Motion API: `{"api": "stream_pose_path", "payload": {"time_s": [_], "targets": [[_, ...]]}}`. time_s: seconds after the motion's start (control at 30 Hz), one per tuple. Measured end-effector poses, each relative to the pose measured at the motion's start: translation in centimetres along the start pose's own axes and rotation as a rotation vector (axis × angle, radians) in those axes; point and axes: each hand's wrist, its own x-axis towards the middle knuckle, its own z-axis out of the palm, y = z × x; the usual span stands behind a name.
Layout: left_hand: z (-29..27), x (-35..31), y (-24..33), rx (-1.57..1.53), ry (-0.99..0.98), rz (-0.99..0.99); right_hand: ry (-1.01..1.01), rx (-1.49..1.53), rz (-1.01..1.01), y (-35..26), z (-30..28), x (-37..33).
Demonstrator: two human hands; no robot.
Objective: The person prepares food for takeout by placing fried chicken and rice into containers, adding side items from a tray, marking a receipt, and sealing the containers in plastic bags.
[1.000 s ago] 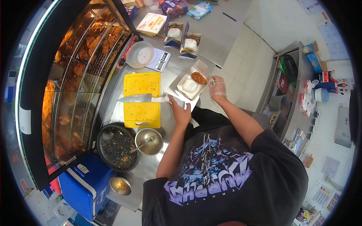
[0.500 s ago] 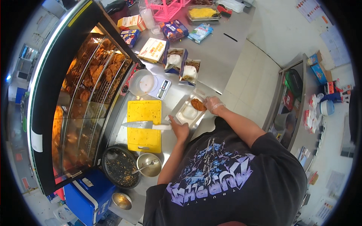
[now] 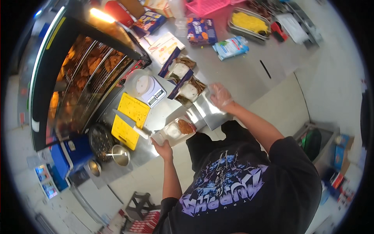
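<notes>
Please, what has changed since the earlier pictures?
The right hand has left the food box and moved forward, beside the open blue boxes. The left hand stays at the box's left end; the fried piece remains inside, and the knife on the yellow board.

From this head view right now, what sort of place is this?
Probably a takeaway food kitchen: a lit glass cabinet of browned, fried-looking pieces, a yellow cutting board with a knife on it, and open boxes of food portions.

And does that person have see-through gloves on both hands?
No, only the right hand wears a clear glove; the left hand, at the food box, looks bare.
</notes>
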Motion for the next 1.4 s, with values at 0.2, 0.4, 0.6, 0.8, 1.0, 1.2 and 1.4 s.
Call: {"api": "stream_pose_path", "payload": {"time_s": [0.2, 0.4, 0.6, 0.8, 1.0, 1.2, 1.4], "targets": [[3.1, -2.2, -2.0, 0.327, 0.213, -0.002, -0.298, -0.034, -0.113, 0.9, -3.7, 15.9], [4.5, -3.1, -0.2, 0.303, 0.281, -0.054, -0.336, -0.101, 0.031, 0.6, 0.0, 16.2], [4.7, -1.8, -0.1, 0.295, 0.272, 0.022, -0.08, 0.057, -0.02, 3.5, 1.5, 13.4], [5.8, 1.2, 0.6, 0.222, 0.19, 0.109, 0.128, 0.223, -0.011, 9.1, -2.4, 6.9], [11.3, 4.8, 3.3, 0.064, -0.014, 0.209, 0.201, 0.192, 0.217, 16.9, -8.2, 1.5], [20.1, 4.6, 7.1, 0.142, -0.116, 0.281, -0.04, 0.15, 0.295, 22.7, -15.2, 0.1], [20.7, 2.3, 10.5, 0.033, -0.04, 0.132, -0.458, 0.437, 0.227, 28.3, -24.4, 2.2]]}}
